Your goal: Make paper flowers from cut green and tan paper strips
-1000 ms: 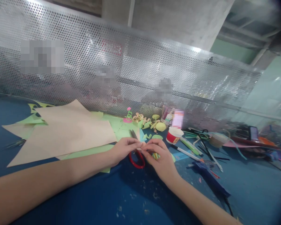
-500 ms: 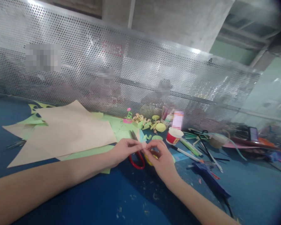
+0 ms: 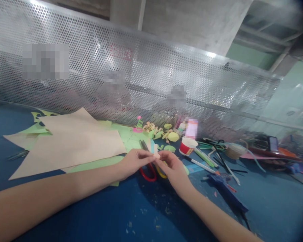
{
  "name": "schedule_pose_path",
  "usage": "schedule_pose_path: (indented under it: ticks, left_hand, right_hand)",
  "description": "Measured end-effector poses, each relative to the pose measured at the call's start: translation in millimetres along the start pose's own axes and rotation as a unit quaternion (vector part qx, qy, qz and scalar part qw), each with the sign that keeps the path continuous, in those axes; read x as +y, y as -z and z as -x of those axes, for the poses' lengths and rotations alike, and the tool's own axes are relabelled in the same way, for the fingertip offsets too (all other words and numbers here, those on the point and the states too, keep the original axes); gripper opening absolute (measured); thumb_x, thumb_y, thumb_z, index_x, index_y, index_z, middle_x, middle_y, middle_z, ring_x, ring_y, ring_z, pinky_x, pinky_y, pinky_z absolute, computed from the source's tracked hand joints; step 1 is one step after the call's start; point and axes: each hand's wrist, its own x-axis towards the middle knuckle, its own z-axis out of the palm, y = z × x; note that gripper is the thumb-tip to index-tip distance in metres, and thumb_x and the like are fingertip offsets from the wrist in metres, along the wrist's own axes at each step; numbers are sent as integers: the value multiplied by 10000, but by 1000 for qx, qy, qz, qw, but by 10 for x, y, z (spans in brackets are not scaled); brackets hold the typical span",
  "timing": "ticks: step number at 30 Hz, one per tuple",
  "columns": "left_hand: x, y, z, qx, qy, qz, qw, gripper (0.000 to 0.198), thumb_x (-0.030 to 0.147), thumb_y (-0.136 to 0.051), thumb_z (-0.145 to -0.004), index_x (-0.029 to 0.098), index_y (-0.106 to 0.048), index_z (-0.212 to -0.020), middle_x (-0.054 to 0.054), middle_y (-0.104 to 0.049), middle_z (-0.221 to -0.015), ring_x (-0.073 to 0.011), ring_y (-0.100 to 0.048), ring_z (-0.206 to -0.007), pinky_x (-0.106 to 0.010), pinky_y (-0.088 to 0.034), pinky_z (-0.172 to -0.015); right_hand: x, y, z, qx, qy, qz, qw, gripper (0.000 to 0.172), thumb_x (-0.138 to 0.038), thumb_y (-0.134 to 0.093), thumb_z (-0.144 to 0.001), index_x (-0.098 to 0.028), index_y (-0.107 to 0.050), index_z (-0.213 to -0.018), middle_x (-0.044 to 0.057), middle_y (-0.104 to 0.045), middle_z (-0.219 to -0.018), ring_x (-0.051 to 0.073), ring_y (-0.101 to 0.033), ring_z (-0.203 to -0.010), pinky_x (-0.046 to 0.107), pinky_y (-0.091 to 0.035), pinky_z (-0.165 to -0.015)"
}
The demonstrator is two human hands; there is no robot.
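Observation:
A small pale piece of paper (image 3: 156, 151) is pinched between my two hands, one narrow end pointing up. My left hand (image 3: 136, 162) closes thumb and fingers on its left side. On the other side, my right hand (image 3: 173, 168) grips it with bent fingers. Below them on the table lie scissors with red handles (image 3: 149, 175), their dark blades pointing away. A yellow ring-shaped thing (image 3: 162, 172) lies partly hidden behind my right hand.
Large beige paper (image 3: 83, 141) covers green sheets (image 3: 98, 164) at left. Behind my hands are paper shapes (image 3: 151, 128) and a red-and-white paper cup (image 3: 188, 146). At right lie a blue glue gun (image 3: 226, 191) and markers (image 3: 204, 158). A perforated metal screen (image 3: 146, 74) borders the blue table.
More of the pale paper now shows above my fingertips. My right hand's fingers have shifted and straightened a little; my left hand has barely moved.

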Motion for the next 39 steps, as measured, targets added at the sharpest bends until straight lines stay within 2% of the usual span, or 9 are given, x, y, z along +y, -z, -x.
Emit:
schedule_pose_path:
  ticks: [5, 14, 19, 25, 27, 30, 33, 39]
  left_hand:
    - [-9, -2, -3, -9, -20, -27, 999, 289, 396, -549, -762, 137, -662, -823, -38, -671, -788, -154, -591, -741, -239, -435, -692]
    - [16, -27, 16, -24, -22, -123, 992, 289, 409, -505, -776, 153, -633, -815, -38, -657, -795, -165, -590, -734, -233, -437, -654]
    - [13, -34, 17, -46, -27, -105, 993, 302, 422, -498, -782, 157, -642, -795, -33, -660, -791, -168, -595, -753, -233, -442, -686]
    - [8, -23, 18, -43, -42, -110, 992, 300, 401, -467, -807, 150, -625, -762, -40, -649, -779, -167, -590, -747, -235, -439, -692]
    - [12, -25, 23, -40, -44, -117, 991, 302, 399, -462, -811, 149, -621, -755, -36, -642, -765, -161, -585, -735, -230, -435, -685]
    - [26, -30, 30, -36, -47, -140, 988, 310, 406, -445, -819, 153, -622, -779, -29, -634, -762, -159, -580, -731, -228, -428, -676]
    - [44, -39, 33, -23, -57, -187, 980, 302, 405, -434, -827, 170, -623, -830, -18, -631, -785, -157, -571, -743, -231, -418, -675]
    - [82, -48, 36, 12, -106, -284, 953, 282, 370, -396, -856, 188, -612, -859, -9, -608, -819, -148, -537, -778, -246, -398, -706]
  right_hand:
    - [-38, -19, 11, -6, -36, -20, 999, 260, -385, -624, -711, -197, -546, -873, 9, -574, -778, 153, -560, -723, 299, -464, -705]
    - [-72, -8, 0, 6, -27, 2, 1000, 250, -428, -617, -707, -184, -561, -724, -26, -539, -626, 121, -516, -599, 248, -430, -592]
    - [-57, -3, 0, 9, -29, -6, 1000, 240, -419, -611, -718, -187, -550, -709, -32, -536, -614, 113, -504, -582, 238, -413, -574]
    - [-51, -11, -12, 33, 1, -31, 999, 264, -363, -638, -709, -222, -472, -858, -36, -583, -642, 142, -575, -614, 274, -458, -612]
    - [-54, -1, -7, 47, 30, -1, 998, 251, -350, -639, -711, -225, -470, -845, -28, -590, -657, 151, -589, -631, 282, -466, -619]
    - [-81, 18, 15, 55, 63, 96, 992, 156, -354, -605, -738, -215, -565, -796, 4, -618, -748, 163, -599, -708, 274, -471, -631]
    - [-115, 30, 39, 58, 90, 179, 978, 146, -344, -564, -773, -228, -640, -817, 25, -630, -852, 171, -593, -780, 265, -479, -632]
    - [-114, 52, 24, 52, 108, 201, 972, 169, -350, -555, -781, -224, -657, -827, 42, -602, -861, 173, -580, -779, 260, -487, -618]
